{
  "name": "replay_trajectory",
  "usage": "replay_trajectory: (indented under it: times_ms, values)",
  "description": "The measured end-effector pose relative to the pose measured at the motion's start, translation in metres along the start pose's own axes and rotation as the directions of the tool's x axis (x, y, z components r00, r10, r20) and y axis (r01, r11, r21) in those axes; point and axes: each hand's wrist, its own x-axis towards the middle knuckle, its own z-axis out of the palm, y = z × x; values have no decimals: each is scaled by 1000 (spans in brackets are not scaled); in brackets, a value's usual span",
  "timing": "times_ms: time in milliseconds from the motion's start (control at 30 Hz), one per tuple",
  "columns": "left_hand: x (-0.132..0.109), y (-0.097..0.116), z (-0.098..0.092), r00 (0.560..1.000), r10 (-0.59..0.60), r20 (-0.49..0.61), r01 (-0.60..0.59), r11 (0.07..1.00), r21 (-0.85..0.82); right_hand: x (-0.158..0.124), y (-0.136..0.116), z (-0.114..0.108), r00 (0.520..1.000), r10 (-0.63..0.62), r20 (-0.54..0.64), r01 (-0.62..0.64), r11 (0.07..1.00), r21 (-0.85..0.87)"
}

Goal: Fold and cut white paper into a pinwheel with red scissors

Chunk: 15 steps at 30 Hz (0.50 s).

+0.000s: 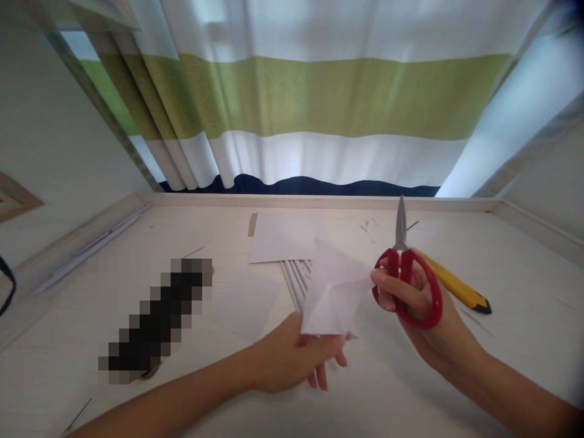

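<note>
Between its thumb and fingers my left hand [296, 359] pinches the lower edge of a creased white sheet of paper [335, 295], raised above the table. My right hand [417, 298] is wrapped round the red handles of a pair of scissors [400, 228], whose blades point away from me and look closed. The fingertips of that hand are close to the paper's right corner; whether they touch it I cannot tell. Several thin white paper rolls [296, 283] lie behind the held sheet, partly hidden by it.
A yellow utility knife [456, 283] lies beyond my right hand. Flat white sheets lie at the back [283, 237] and by my left wrist [249, 304]. A blurred-out dark object [152, 322] sits at left. A raised rim [319, 202] borders the table before a striped curtain [319, 97].
</note>
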Motion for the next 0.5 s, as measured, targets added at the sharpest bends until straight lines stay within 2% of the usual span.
replay_trajectory:
  times_ms: [100, 200, 367, 500]
  values:
    - [-5, 3, 4, 1000, -9, 3, 8, 993, 121, -1, 3, 0, 1000, -15, -22, 14, 1000, -26]
    - [-9, 10, 8, 997, -21, -67, 36, 974, 224, -2, 4, 1, 999, -27, -39, 25, 998, -52]
    - [-5, 9, 9, 970, -164, -179, 191, 970, 147, -4, 5, 3, 999, 39, 13, -37, 995, -97]
    - [0, 2, 3, 960, -155, -235, 176, 982, 69, -3, 8, 2, 995, 49, 84, -36, 989, -146]
